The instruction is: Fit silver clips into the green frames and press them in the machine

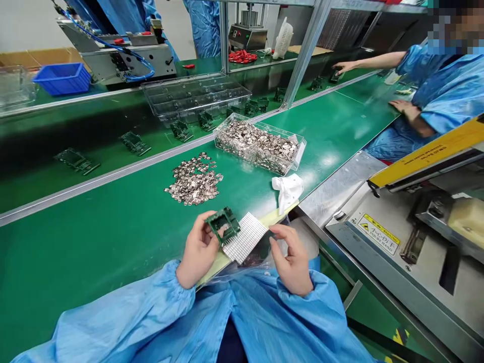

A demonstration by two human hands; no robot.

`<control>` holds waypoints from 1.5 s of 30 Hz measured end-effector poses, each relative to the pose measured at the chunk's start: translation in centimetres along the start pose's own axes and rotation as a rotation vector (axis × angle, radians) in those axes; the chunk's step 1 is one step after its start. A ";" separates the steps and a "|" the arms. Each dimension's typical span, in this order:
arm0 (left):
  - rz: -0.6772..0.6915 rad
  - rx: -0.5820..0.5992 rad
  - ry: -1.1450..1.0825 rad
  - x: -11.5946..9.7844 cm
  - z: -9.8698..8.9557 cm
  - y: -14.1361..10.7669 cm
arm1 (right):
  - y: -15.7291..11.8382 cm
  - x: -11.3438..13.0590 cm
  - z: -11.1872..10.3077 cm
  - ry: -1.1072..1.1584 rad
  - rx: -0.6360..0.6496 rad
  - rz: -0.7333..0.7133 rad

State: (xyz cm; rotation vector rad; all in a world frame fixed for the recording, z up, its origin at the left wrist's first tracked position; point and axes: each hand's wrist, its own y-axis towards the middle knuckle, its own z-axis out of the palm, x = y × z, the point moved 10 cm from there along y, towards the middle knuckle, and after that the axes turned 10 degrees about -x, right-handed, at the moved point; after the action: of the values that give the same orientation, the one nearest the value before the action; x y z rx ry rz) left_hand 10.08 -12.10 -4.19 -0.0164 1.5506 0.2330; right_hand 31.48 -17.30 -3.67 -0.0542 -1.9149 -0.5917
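Low in the middle, my left hand [197,250] is closed around a green circuit board [233,222] with a square opening, through which part of a finger shows. Directly beside and partly under the board lies a sheet of small white rectangular pieces in a grid [246,238]. My right hand [292,257] is at the sheet's right corner, thumb and index fingertips slightly apart; nothing shows between them. Further up the green bench is a loose pile of small silvery metal pieces [195,186]. A clear plastic box [298,157] beyond it holds many more.
A crumpled white cloth [288,189] lies right of the sheet. Several circuit boards [135,143] sit along the belt behind a metal rail [109,184], near a clear tray [196,93]. At right are a machine with a warning label [378,233] and a co-worker's blue sleeve [449,101].
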 end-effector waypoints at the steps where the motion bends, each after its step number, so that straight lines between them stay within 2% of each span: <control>1: -0.004 0.005 -0.026 0.2 0.4 0.5 | 0.2 0.5 0.1 -0.112 0.050 -0.147; 3: -0.039 0.065 -0.072 0.7 1.6 1.0 | 0.2 0.4 1.6 -0.303 0.214 -0.362; 5: -0.074 0.119 -0.103 1.1 2.6 1.0 | -0.1 -0.3 3.2 -0.399 0.344 -0.477; 7: -0.098 0.132 -0.112 1.4 3.0 0.7 | -0.3 -0.6 3.9 -0.403 0.365 -0.549; 11: -0.153 0.123 -0.130 1.5 2.5 0.3 | -1.1 0.5 3.4 -0.341 0.296 -0.614; 14: -0.173 0.041 -0.215 0.4 1.0 1.3 | -1.5 1.6 2.6 -0.350 0.273 -0.571; 19: -0.028 -0.238 -0.345 -4.0 -3.4 3.6 | -0.7 3.6 2.2 -0.351 0.248 -0.445; 21: 0.015 -0.293 -0.344 -4.8 -4.2 3.5 | -0.2 3.6 2.4 -0.326 0.256 -0.360; 23: 0.049 -0.312 -0.299 -4.8 -4.2 3.0 | 0.3 2.7 2.5 -0.254 0.249 -0.200; 26: 0.073 -0.260 -0.198 -3.7 -2.1 1.9 | 0.0 -0.6 2.7 -0.023 0.205 0.176; 30: 0.039 -0.055 -0.135 -1.0 3.5 1.0 | -4.1 -5.2 4.8 0.430 0.232 0.747; 31: 0.030 0.008 -0.135 -0.4 4.8 0.9 | -5.2 -5.8 5.2 0.518 0.229 0.844; 33: 0.015 0.125 -0.139 0.6 7.0 1.0 | -6.7 -6.7 5.7 0.637 0.229 0.952; 35: 0.003 0.224 -0.139 1.3 8.4 1.3 | -7.4 -7.0 6.1 0.687 0.278 0.953; 38: 0.010 0.329 -0.137 1.6 9.6 2.0 | -6.7 -6.9 6.3 0.666 0.357 0.808; 41: 0.029 0.375 -0.128 1.6 10.2 2.4 | -5.6 -6.6 6.0 0.552 0.394 0.630; 45: 0.022 0.402 -0.109 1.9 10.5 2.4 | -5.4 -6.7 5.7 0.449 0.388 0.530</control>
State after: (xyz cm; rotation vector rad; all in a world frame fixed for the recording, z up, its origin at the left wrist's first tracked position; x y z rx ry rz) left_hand 20.10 -7.81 -5.45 0.3245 1.4657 -0.0634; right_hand 27.72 -18.07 -13.29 -0.1593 -1.4593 0.1246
